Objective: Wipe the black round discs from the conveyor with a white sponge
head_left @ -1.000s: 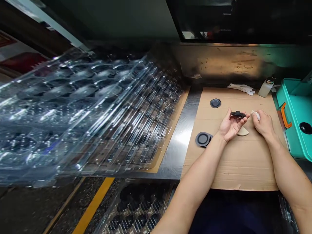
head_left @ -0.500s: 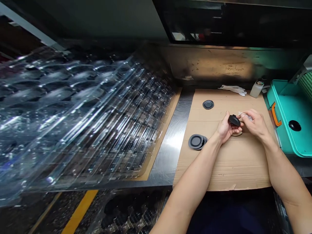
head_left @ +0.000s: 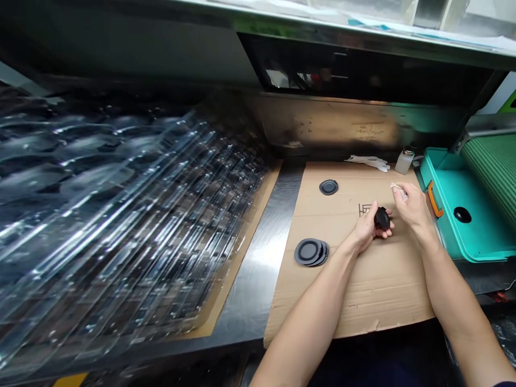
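Observation:
Over the cardboard sheet (head_left: pixel 387 290), my left hand (head_left: pixel 367 228) grips a small round black plastic part (head_left: pixel 382 218), its glossy face turned up and to the right. My right hand (head_left: pixel 413 207), a little above and to the right, pinches a small white cloth (head_left: pixel 396 188) apart from the part. Left of my hands lies an overlapping stack of dark grey round discs (head_left: pixel 309 251). Farther back a single dark disc (head_left: pixel 328 187) rests on the cardboard.
Stacked clear plastic trays (head_left: pixel 133 226) fill the left of the metal table (head_left: pixel 262 258). At the back are a white glove (head_left: pixel 368 162) and a small bottle (head_left: pixel 404 160). A turquoise bin (head_left: pixel 492 244) on the right contains a black round part (head_left: pixel 462 215), beside a green mesh belt (head_left: pixel 494 164).
My right hand has drawn away from the black part with the cloth. The left hand has turned the part to a steeper angle. The camera view has shifted up and to the right.

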Demonstrator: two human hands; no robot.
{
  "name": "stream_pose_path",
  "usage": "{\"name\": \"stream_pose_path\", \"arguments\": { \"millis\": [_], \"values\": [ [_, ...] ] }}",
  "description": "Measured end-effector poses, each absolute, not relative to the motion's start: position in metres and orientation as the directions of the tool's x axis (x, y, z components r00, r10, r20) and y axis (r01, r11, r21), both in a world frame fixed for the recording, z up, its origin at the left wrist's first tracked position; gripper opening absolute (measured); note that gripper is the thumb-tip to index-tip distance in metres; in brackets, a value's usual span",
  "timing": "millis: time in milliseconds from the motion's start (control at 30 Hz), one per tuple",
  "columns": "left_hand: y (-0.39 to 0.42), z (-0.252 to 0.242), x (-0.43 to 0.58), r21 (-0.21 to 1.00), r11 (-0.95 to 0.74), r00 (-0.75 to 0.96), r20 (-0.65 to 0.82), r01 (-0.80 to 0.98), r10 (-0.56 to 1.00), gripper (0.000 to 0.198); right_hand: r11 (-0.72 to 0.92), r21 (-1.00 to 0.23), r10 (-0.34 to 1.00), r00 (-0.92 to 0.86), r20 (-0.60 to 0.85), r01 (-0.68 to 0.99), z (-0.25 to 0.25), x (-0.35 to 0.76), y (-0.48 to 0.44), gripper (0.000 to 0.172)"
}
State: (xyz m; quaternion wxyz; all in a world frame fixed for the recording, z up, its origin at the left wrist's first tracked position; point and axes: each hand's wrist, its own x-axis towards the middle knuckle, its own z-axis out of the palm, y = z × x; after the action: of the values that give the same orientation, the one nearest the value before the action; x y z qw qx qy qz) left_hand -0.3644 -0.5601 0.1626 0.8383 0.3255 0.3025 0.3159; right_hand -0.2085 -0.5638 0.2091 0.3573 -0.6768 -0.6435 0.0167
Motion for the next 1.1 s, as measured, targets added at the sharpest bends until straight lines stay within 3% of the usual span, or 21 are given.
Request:
{"name": "stream_pose_path", "arguments": {
  "millis": [100,300,500,767,1100],
  "values": [
    [-0.562,0.165,-0.364,0.713,0.609,0.651,-0.284,-0.348,0.704,0.064,-0.039,-0.474,0.843,0.284,0.457,0.88,0.226,-0.185,-0.529,0.037],
    [-0.548,0.168,-0.38,0.525,0.634,0.601,-0.263,-0.567,0.755,0.065,-0.239,-0.247,0.882,0.316,0.349,0.939,0.275,-0.111,-0.448,0.036],
    [-0.54,0.166,-0.378,0.496,0.625,0.546,-0.314,-0.603,0.777,0.061,-0.152,-0.035,0.975,0.156,0.157,0.988,0.296,-0.09,-0.409,0.031],
    [-0.539,0.166,-0.378,0.475,0.639,0.569,-0.304,-0.605,0.764,0.06,-0.148,0.163,0.987,0.136,0.079,0.976,0.297,-0.091,-0.394,0.033],
    [-0.536,0.164,-0.377,0.476,0.648,0.58,-0.305,-0.594,0.756,0.06,-0.103,0.237,0.994,0.091,0.058,0.966,0.301,-0.094,-0.389,0.034]
  ]
}}
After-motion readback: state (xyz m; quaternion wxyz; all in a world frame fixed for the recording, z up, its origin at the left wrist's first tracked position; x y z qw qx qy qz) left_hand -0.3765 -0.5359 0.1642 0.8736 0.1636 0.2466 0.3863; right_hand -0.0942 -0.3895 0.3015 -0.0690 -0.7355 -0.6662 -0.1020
